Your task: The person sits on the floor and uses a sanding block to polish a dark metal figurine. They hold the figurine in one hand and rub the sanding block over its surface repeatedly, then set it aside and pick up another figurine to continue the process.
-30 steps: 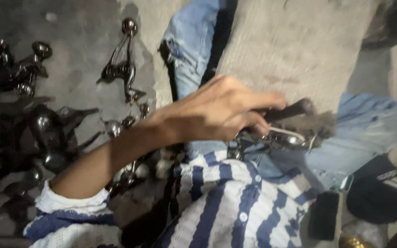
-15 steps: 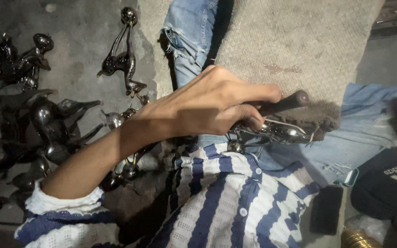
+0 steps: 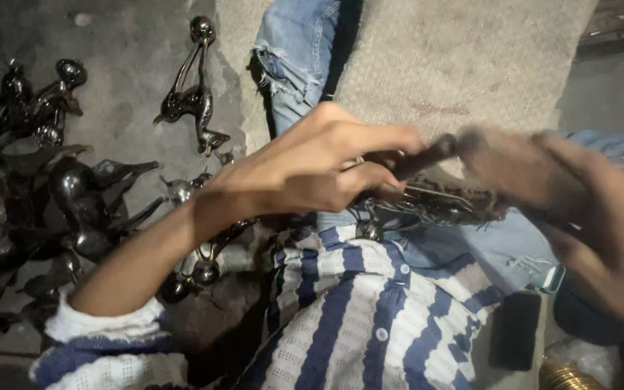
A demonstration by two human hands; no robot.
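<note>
While the left hand stays clenched on the dark metal figurine over the lap, the blurred right hand has swung in, fingers gripping its right end, for two-handed work.

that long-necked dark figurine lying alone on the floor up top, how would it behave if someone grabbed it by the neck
The long-necked figurine looks like glossy dark metal, so probably rigid and fairly heavy for its size. Its sheen suggests a slick grip. The neck is thin, so it might bend or snap under its own weight, and lying on its side it seems unlikely to roll.
</note>
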